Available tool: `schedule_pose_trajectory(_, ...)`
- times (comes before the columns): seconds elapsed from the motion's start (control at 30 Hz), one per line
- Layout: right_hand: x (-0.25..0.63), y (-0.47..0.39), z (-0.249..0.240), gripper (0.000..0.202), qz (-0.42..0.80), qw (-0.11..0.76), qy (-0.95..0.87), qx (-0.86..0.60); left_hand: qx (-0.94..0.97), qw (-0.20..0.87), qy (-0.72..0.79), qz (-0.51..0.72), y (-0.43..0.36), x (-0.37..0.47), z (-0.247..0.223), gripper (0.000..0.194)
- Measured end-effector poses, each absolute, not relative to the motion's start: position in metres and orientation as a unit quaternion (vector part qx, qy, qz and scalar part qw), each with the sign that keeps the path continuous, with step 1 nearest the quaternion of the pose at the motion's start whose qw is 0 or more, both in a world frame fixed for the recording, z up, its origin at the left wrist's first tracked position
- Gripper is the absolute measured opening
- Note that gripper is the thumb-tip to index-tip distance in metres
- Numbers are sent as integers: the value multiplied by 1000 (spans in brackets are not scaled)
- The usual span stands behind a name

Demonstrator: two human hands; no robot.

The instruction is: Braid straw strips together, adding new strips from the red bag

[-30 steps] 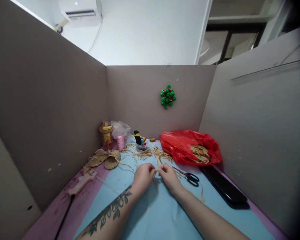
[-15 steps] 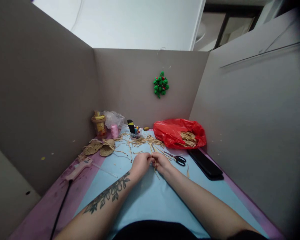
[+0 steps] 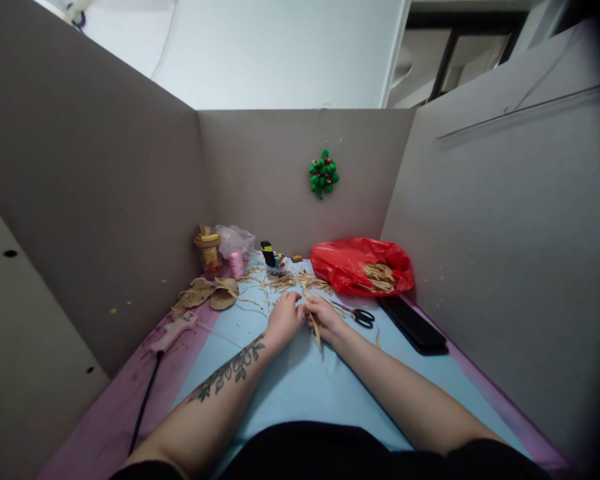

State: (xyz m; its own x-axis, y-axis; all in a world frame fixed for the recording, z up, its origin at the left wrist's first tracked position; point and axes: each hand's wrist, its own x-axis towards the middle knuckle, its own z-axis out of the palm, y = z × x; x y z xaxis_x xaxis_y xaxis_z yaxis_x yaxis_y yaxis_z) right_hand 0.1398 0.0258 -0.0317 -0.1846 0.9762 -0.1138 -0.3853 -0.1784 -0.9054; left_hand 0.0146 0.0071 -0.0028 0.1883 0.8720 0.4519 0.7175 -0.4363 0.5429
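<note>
Near the middle of the blue mat, my right hand [image 3: 323, 317] is closed on tan straw strips [image 3: 316, 333] that hang down below its fingers. Just left of it is my left hand [image 3: 286, 316], its fingers curled and its thumb close to the strips; whether it grips anything is too small to tell. Beyond both hands lies a loose pile of straw [image 3: 293, 281]. Black-handled scissors [image 3: 363, 318] rest right of my right hand.
A red plastic bag [image 3: 340, 263] with straw stands at the back right, above a black case [image 3: 415, 328]. On the left are a pink glue gun [image 3: 177, 331], woven straw pieces [image 3: 224, 294], pink thread [image 3: 237, 264] and a lidded cup [image 3: 211, 253].
My left hand has moved slightly up and away from my right hand, with its fingers looser. More of the straw strips now shows below my right hand. The view has shifted a little.
</note>
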Motion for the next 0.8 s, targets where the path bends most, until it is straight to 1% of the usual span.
schedule_pose_trajectory(0.1,138,21,-27,23,644,511,-417,-388,756,206,517,346,15,15,-11,25)
schedule_pose_trajectory(0.27,136,17,-21,23,587,512,-462,-423,733,275,509,357,20,12,-11,27)
schedule_pose_trajectory(0.53,133,17,-22,27,551,522,-484,-435,717,300,511,369,26,8,-12,21)
schedule_pose_trajectory(0.7,135,19,-25,32,574,522,-469,-423,709,300,501,396,31,8,-17,21)
schedule_pose_trajectory(0.8,135,17,-22,33,595,517,-453,-416,701,318,491,409,31,9,-16,20)
